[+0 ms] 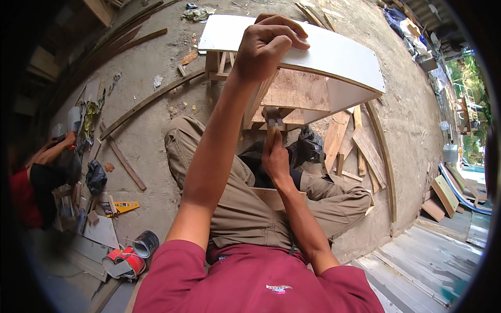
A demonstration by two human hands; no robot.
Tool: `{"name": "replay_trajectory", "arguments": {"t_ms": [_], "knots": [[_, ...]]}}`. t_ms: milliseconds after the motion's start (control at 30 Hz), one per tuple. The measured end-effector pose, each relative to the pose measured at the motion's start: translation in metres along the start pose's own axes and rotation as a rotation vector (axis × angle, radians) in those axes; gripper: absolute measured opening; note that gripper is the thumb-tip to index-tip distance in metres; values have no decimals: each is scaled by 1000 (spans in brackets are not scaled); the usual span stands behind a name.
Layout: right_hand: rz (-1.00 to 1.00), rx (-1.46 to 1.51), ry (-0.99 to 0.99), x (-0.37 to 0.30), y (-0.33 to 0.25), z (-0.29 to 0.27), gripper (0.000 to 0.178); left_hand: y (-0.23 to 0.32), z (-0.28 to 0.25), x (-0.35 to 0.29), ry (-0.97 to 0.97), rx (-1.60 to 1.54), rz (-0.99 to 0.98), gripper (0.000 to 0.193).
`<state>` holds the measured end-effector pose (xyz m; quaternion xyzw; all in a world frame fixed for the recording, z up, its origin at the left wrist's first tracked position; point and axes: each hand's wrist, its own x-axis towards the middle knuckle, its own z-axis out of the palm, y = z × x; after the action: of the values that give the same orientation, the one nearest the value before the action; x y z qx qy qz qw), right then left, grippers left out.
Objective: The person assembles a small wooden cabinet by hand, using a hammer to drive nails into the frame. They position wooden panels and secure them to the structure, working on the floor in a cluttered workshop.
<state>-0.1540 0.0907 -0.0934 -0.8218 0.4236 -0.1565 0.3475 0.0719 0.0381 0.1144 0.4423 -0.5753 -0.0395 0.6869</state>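
A small wooden cabinet frame with a white top panel (339, 55) stands on the ground in front of me. My left hand (269, 44) lies on that panel, its fingers curled together; whatever they may pinch is hidden or too small to name. Below the panel, my right hand (275, 156) is wrapped round the handle of a hammer. The hammer's dark metal head (273, 117) points up beside the cabinet's lower wooden edge, in front of the brown inner board (297, 89). I cannot tell whether it touches the wood.
Loose boards (336, 135) lie right of the cabinet, near a black plastic bag (310, 145). A long curved-looking strip (151, 99) lies left. Paint cans (146, 243) and a yellow-handled saw (124, 206) sit lower left. Another person (39, 182) works at far left. Metal sheets (417, 266) lie lower right.
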Motion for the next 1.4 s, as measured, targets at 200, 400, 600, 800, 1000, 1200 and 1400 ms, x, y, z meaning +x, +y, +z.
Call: {"name": "replay_trajectory", "arguments": {"t_ms": [200, 400, 600, 800, 1000, 1200, 1400], "knots": [[-33, 60, 69, 6, -10, -5, 46, -7, -2, 3, -7, -2, 70, 28], [-46, 85, 32, 11, -7, -5, 40, -4, -2, 2, -11, 11, 69, 28], [-2, 19, -36, 7, -8, -5, 42, -1, 1, 1, 17, 9, 56, 28], [39, -20, -75, 6, 0, -11, 44, 4, 1, -3, 12, 24, 46, 28], [8, -72, -46, 6, 13, -4, 47, 5, 3, -1, 9, -14, 2, 27], [-70, -12, 42, 6, 12, -9, 43, 7, 0, 3, 0, -21, 7, 28], [6, -5, -61, 16, -10, -20, 31, 12, -3, -2, -7, 47, -1, 29]]}}
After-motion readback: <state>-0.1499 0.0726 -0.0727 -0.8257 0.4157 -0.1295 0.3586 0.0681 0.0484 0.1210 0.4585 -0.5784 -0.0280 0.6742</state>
